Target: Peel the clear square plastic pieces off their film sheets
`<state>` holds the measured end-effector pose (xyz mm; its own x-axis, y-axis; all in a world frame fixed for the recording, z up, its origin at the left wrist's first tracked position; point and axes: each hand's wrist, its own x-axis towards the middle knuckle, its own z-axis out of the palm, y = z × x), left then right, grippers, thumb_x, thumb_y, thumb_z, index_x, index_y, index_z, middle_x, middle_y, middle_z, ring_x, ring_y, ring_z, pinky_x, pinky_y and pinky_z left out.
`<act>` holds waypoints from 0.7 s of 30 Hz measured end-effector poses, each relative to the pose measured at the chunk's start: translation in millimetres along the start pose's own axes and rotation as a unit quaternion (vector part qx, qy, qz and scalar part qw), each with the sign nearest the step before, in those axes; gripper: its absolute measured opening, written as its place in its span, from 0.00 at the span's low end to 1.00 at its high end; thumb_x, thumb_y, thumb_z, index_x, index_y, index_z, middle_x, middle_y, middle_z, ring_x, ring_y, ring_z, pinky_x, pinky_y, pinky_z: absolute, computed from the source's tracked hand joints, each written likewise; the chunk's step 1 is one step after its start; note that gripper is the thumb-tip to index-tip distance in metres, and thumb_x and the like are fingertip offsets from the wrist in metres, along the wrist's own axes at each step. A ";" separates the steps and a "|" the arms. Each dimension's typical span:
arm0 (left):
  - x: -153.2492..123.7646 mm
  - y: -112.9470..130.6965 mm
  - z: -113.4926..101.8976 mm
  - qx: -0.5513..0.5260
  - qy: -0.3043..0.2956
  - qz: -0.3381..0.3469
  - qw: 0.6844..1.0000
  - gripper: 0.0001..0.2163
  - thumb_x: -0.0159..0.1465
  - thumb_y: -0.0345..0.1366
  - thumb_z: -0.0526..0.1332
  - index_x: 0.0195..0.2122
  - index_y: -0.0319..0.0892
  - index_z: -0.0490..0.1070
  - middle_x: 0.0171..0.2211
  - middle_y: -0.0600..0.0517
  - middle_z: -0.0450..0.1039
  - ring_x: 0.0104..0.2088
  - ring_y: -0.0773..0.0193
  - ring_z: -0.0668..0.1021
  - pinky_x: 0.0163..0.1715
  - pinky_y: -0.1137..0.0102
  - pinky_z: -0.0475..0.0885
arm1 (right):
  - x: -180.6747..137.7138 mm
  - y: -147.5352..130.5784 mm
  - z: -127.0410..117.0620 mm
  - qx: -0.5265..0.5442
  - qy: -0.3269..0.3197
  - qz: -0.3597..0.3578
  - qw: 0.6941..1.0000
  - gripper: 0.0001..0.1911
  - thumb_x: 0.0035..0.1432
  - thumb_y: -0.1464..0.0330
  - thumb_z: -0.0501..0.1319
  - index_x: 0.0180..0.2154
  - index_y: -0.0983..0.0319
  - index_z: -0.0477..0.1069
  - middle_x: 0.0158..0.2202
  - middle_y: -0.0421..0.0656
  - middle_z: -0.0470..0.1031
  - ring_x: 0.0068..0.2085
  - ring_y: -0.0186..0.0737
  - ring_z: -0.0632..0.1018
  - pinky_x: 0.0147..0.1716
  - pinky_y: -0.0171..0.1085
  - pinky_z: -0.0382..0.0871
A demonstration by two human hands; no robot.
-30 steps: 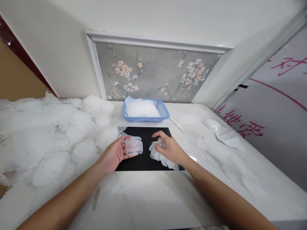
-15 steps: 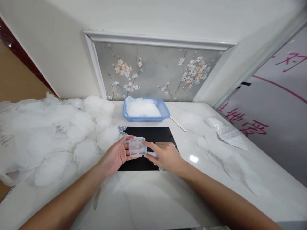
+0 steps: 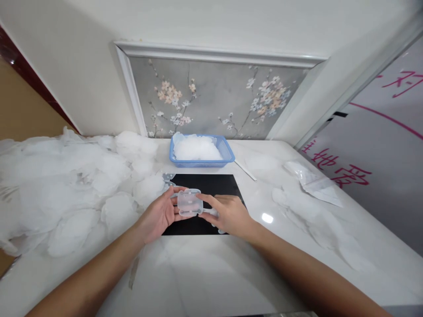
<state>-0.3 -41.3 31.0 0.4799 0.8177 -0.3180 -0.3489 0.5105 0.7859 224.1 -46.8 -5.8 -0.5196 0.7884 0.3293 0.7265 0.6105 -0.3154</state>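
Note:
A small clear plastic case with rounded corners is held over a black mat on the marble table. My left hand grips its left side, thumb on top. My right hand touches the case's right edge with its index finger, and its curled fingers hold thin white translucent sheets, mostly hidden beneath the palm.
A blue tray filled with white sheets stands behind the mat. A large heap of white round sheets covers the table's left side. Plastic bags and loose sheets lie at the right. A white stick lies by the tray.
My right hand has moved left with its bunch of white sheets and now touches the case. The sheets, plainly visible a second ago, are now mostly hidden under the hand.

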 end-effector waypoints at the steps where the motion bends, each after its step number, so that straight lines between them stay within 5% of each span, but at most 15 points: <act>1: 0.0 0.1 -0.2 0.001 0.000 0.001 1.000 0.16 0.66 0.49 0.55 0.46 0.43 0.71 0.50 0.44 0.76 0.49 0.50 0.78 0.53 0.51 0.69 | -0.2 0.2 0.3 0.002 -0.001 0.001 1.000 0.22 0.63 0.56 0.55 0.54 0.58 0.69 0.25 0.42 0.75 0.27 0.38 0.72 0.29 0.34 0.59; 10: -1.2 0.6 2.3 0.015 -0.001 0.003 1.000 0.16 0.66 0.49 0.54 0.46 0.45 0.71 0.46 0.45 0.76 0.48 0.52 0.78 0.52 0.52 0.70 | 0.9 -0.2 -0.5 0.049 -0.002 0.008 0.999 0.19 0.63 0.58 0.55 0.52 0.56 0.72 0.25 0.42 0.74 0.28 0.39 0.72 0.30 0.35 0.60; 14: 1.2 -3.9 -2.0 0.178 0.052 0.074 0.980 0.17 0.65 0.51 0.54 0.46 0.46 0.71 0.48 0.45 0.75 0.49 0.50 0.76 0.52 0.52 0.68 | 2.3 -5.5 -8.4 0.180 0.001 0.079 0.981 0.15 0.62 0.60 0.55 0.42 0.56 0.79 0.29 0.43 0.77 0.31 0.39 0.74 0.33 0.36 0.63; 18: 9.3 -4.6 -18.1 0.454 0.121 0.214 0.857 0.14 0.56 0.43 0.67 0.43 0.49 0.76 0.51 0.47 0.74 0.59 0.46 0.66 0.63 0.53 0.52 | 3.0 -2.3 -20.3 0.414 -0.063 0.243 0.875 0.16 0.56 0.57 0.61 0.33 0.62 0.79 0.27 0.41 0.75 0.27 0.36 0.71 0.28 0.35 0.62; 21: 17.6 -1.8 -32.1 0.493 0.109 0.215 0.836 0.15 0.49 0.40 0.71 0.40 0.51 0.78 0.51 0.48 0.74 0.60 0.42 0.63 0.64 0.52 0.44 | 2.7 13.9 -25.3 0.501 -0.091 0.331 0.794 0.15 0.48 0.58 0.67 0.29 0.65 0.79 0.22 0.40 0.72 0.24 0.33 0.68 0.25 0.34 0.59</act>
<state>-17.0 -19.3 7.0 0.2853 0.9530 0.1016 0.4342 -0.2230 0.8728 244.1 -38.1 13.2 -0.2969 0.9035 -0.3092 0.1919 -0.2607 -0.9462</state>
